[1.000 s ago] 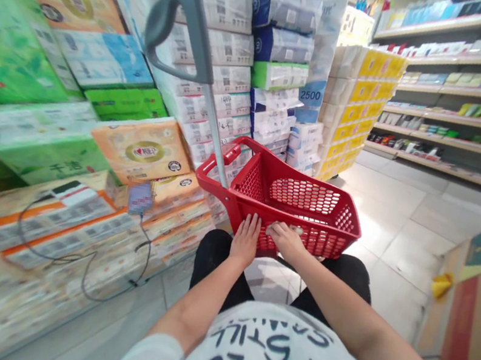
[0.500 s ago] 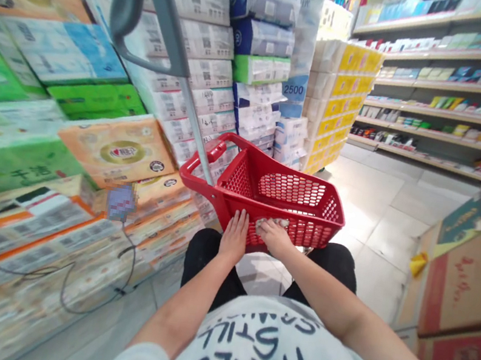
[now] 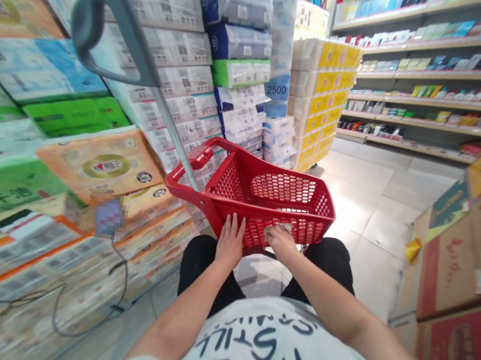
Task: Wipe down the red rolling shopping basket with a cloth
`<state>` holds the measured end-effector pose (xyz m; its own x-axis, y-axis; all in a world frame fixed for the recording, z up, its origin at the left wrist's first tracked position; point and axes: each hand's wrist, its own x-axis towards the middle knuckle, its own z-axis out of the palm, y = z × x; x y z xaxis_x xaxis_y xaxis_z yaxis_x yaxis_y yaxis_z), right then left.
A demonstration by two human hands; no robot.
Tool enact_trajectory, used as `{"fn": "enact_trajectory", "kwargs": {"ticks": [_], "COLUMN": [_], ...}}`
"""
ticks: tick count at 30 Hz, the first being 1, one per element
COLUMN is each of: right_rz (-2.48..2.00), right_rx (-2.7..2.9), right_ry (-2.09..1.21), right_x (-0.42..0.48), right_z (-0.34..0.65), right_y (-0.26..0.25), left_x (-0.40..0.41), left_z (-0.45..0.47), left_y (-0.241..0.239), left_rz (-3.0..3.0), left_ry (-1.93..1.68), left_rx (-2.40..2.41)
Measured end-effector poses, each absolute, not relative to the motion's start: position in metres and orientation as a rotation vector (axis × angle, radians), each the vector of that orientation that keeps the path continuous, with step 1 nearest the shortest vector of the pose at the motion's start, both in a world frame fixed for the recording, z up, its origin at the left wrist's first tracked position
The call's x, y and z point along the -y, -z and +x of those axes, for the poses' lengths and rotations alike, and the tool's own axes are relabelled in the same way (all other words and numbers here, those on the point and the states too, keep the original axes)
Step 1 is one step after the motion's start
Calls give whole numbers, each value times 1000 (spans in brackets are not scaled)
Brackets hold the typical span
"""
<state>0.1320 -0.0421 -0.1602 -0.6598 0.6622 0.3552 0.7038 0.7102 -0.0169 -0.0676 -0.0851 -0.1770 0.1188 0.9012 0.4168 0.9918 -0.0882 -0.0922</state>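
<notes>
Right hand [image 3: 283, 242] bunched on pale cloth [image 3: 286, 227] against red basket [image 3: 263, 211] just beyond it, left hand [image 3: 229, 244] spread flat alongside on same basket; cloth could snag if pushed into basket's openings.

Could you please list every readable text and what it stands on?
"2500": on the tall pack.
"千洁": on a green pack.
"THERES", "STILL": on the shirt; its other line is unclear.
Red basket: none visible.
Too small or blurred: the rest, including shelf goods, orange pack and cardboard boxes.
</notes>
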Motion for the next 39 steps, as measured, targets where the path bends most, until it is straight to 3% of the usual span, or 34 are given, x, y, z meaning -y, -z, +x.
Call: {"fn": "enact_trajectory", "kwargs": {"ticks": [9,19,28,39], "right_rz": [-873,-1043,-911,-1144], "right_rx": [2309,2475,2213,2187], "right_ry": [329,201,262,189], "right_x": [33,39,26,40], "right_z": [128,156,155,186], "right_y": [104,170,115,193], "left_x": [84,82,83,81], "left_z": [-61,-60,-52,-48], "left_y": [175,179,177,175], "left_rz": [-2091,-2053,-2062,-2060], "left_ry": [363,373,416,449], "left_rx": [1923,1914,1912,1896]}}
